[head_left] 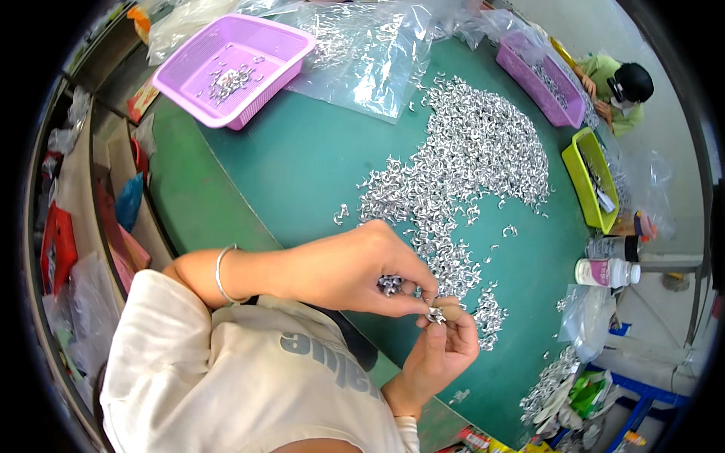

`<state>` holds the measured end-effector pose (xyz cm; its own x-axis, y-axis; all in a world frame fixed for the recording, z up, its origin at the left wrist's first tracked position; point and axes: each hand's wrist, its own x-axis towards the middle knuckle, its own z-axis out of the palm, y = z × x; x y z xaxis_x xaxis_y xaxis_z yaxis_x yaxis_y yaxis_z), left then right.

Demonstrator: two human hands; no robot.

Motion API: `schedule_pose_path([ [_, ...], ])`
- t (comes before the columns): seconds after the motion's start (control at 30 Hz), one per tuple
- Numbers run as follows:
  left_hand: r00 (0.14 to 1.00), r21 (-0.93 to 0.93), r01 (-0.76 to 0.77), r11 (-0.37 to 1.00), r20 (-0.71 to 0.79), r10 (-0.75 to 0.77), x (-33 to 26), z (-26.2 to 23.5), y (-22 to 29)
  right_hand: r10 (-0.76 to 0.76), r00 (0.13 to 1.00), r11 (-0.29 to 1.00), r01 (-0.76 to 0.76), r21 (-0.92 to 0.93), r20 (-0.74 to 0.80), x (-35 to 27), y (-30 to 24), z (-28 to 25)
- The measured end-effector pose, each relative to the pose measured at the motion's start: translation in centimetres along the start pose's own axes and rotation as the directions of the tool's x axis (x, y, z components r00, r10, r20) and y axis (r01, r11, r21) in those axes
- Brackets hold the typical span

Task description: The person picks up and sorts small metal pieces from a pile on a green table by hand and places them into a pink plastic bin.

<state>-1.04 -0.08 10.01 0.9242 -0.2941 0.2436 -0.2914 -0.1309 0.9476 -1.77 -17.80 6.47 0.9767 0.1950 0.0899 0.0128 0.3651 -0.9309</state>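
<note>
While the left hand [377, 264] curls around several small curved silver metal pieces [390, 285], it and the half-closed right hand [445, 351] pinch more, number unclear, just nearside of the large silver heap [483, 143]. Two rectangular purple plastic baskets [264, 94] flank the heap's far side; one yellow-green plastic basket [578, 181] stands right of it.
</note>
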Motion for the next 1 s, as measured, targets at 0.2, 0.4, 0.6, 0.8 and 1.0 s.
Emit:
schedule_pose_path([
  [0.2,0.992,0.062,-0.098,0.993,0.088,0.092,1.3,1.1,1.0,-0.124,0.991,0.988,0.119,-0.093,-0.048,-0.6,-0.9,-1.3],
  [0.4,0.981,0.054,-0.134,0.989,0.147,0.125,2.2,2.5,1.5,-0.217,0.974,0.969,0.207,-0.137,-0.065,-1.2,-1.6,-2.6],
  [0.6,0.98,0.061,-0.135,0.989,0.157,0.124,2.4,3.4,2.2,-0.248,0.967,0.964,0.239,-0.118,-0.064,-1.5,-1.9,-3.4],
  [0.8,0.982,0.071,-0.111,0.991,0.162,0.098,2.7,3.6,2.0,-0.201,0.976,0.978,0.195,-0.072,-0.08,-1.3,-2.1,-3.3],
  [1.0,0.998,0.125,-0.004,0.992,0.069,-0.005,7.0,2.9,-1.0,-0.079,0.971,0.996,0.067,-0.058,-0.225,0.3,-1.0,-5.7],
])
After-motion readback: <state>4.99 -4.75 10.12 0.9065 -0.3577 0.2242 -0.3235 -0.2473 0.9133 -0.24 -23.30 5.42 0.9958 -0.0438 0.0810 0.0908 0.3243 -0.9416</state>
